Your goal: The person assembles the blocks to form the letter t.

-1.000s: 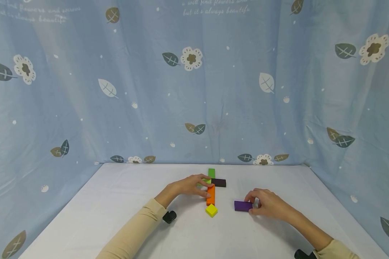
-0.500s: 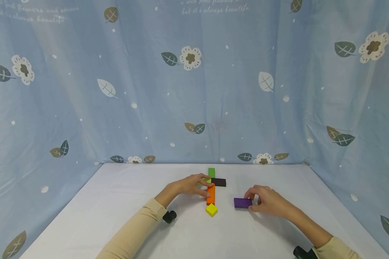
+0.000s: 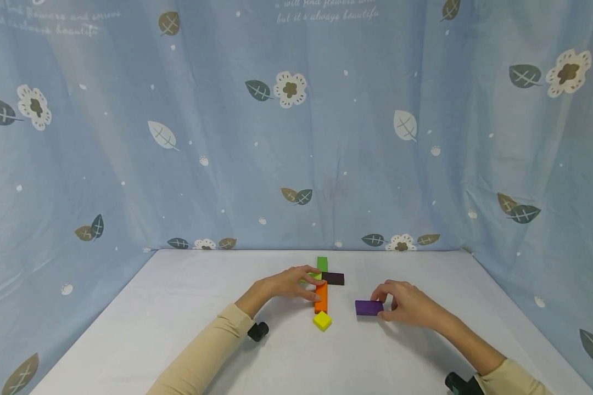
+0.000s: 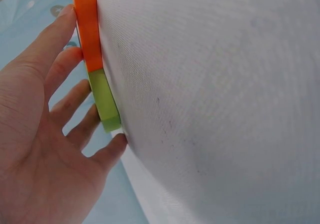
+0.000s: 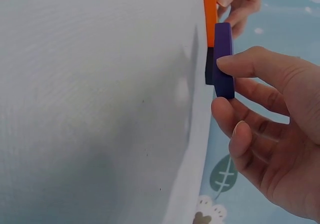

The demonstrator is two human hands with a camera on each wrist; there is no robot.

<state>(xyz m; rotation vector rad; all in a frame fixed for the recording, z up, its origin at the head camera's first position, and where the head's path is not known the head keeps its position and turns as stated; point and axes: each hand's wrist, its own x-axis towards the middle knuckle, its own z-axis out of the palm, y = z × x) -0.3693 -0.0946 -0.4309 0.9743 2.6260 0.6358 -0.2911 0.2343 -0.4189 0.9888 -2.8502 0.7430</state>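
Observation:
In the head view my right hand [image 3: 411, 305] pinches a purple block [image 3: 369, 308] between thumb and fingers, slightly off the table. The right wrist view shows the thumb on the purple block's [image 5: 224, 58] broad face. My left hand [image 3: 291, 283] rests its fingertips on a row of blocks, fingers spread and fairly straight. It touches the orange block [image 3: 321, 299] and the light green block [image 4: 103, 98]. A black block [image 3: 333, 278] lies crosswise to the right of the row, with a green block [image 3: 323, 264] behind. A yellow block [image 3: 322, 321], turned cornerwise, lies at the orange block's near end.
The blocks lie on a white-covered table [image 3: 178, 329]. A blue patterned curtain [image 3: 296, 137] stands behind the table and along both sides. Black devices [image 3: 259, 331] sit at both wrists.
My right hand has risen a little with the purple block and drifted slightly left. The left hand and the blocks in the row have stayed in place.

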